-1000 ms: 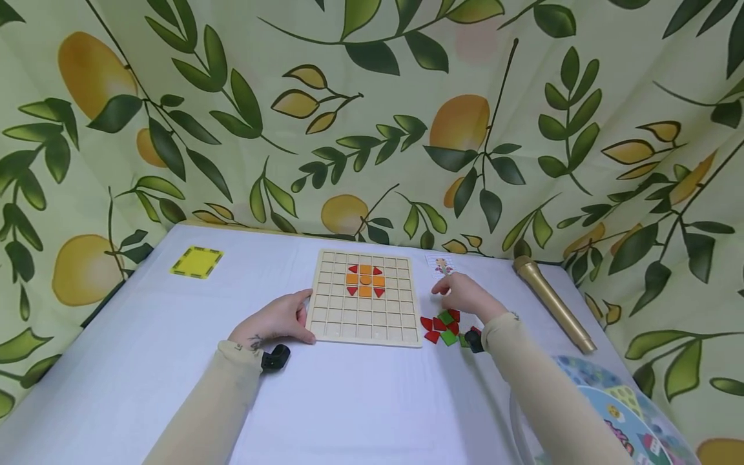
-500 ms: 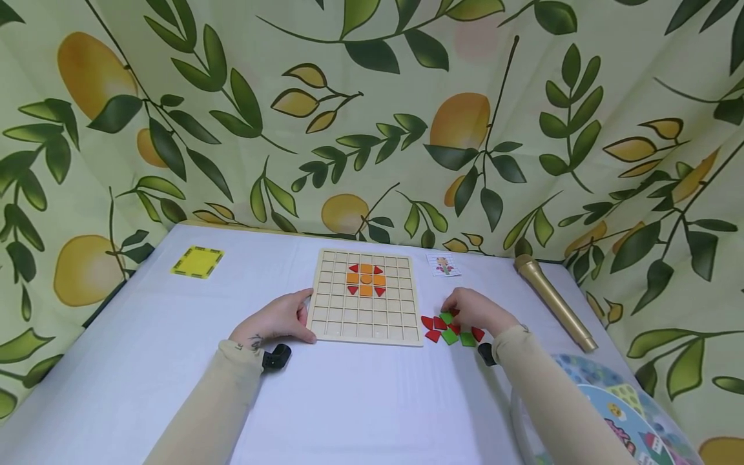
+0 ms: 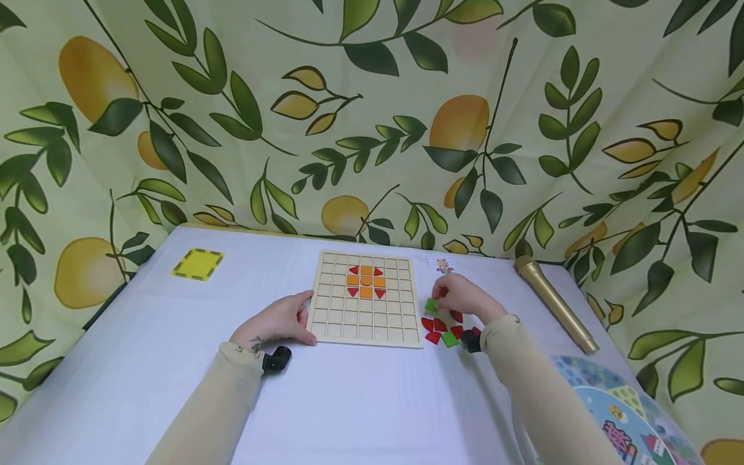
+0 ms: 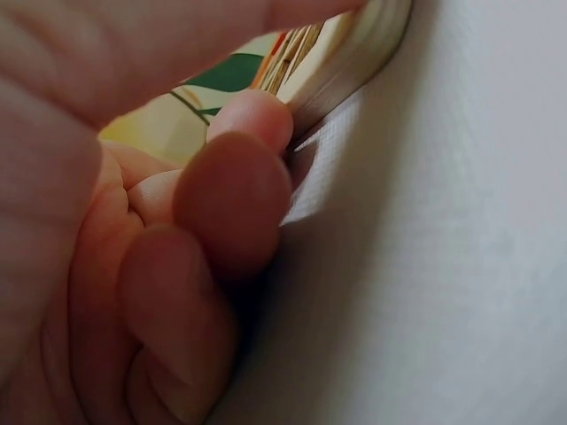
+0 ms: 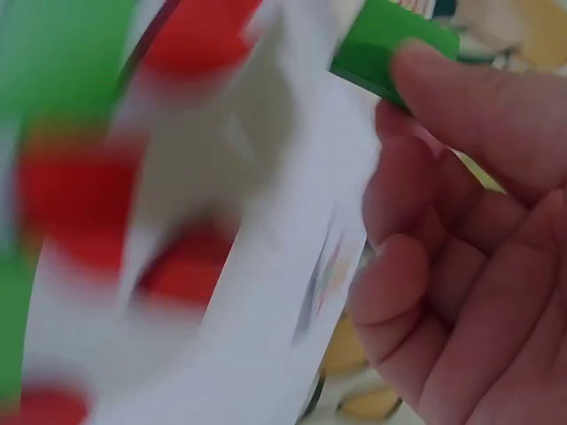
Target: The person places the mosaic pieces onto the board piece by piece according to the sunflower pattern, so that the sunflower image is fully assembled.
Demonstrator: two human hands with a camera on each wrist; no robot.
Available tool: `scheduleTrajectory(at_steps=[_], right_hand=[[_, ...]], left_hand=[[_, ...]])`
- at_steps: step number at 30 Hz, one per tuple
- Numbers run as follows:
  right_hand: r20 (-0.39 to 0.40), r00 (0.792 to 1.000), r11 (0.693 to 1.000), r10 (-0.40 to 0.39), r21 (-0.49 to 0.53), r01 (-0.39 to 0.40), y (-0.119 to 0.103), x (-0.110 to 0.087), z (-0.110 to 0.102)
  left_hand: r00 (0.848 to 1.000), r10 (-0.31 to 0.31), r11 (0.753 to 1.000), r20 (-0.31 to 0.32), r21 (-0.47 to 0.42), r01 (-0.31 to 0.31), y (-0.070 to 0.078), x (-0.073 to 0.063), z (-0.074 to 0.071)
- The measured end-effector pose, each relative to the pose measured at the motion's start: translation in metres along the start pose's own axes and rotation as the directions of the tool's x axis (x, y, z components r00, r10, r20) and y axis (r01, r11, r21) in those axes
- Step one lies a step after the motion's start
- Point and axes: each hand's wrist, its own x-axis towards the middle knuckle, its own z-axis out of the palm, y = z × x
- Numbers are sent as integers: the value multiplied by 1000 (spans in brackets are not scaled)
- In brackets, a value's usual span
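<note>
A square wooden grid board [image 3: 356, 321] lies mid-table, with orange tiles [image 3: 366, 270] and red triangles [image 3: 380, 294] forming a pattern in its upper cells. My left hand [image 3: 278, 321] holds the board by its left edge, thumb near the front corner; the left wrist view shows the curled fingers [image 4: 235, 204] close against the board edge. Between thumb and fingertips, my right hand [image 3: 468, 298] pinches a green square tile [image 5: 381, 53], raised over the table right of the board. Below that hand lies a loose pile of red tiles [image 3: 433, 337] and green tiles [image 3: 449, 339], partly covered by the wrist.
A small printed card [image 3: 442, 263] lies behind the right hand. Farther right is a gold microphone-shaped object [image 3: 555, 303]. A round, colourful printed container [image 3: 628, 413] sits at the front right under the right forearm. A yellow square frame [image 3: 197, 264] lies at the far left.
My right hand went down to the tile pile, took a green tile and has moved back and left with it. My left hand has stayed at the board's edge.
</note>
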Motion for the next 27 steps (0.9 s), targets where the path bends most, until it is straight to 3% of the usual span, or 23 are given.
scheduleTrajectory(at_steps=[7, 12, 21, 27], right_hand=[[-62, 995, 991, -72, 107, 78, -55, 19, 25], [-109, 990, 986, -94, 126, 108, -77, 32, 47], [-133, 983, 990, -127, 44, 134, -92, 42, 68], [-168, 976, 985, -142, -123, 122, -99, 41, 75]], left_hand=[[1000, 20, 1000, -3, 6, -20, -1, 0, -3], [1000, 27, 1000, 5, 11, -27, 0, -1, -2], [999, 38, 999, -5, 14, -38, -1, -1, 0], [999, 41, 999, -4, 2, -41, -2, -1, 0]])
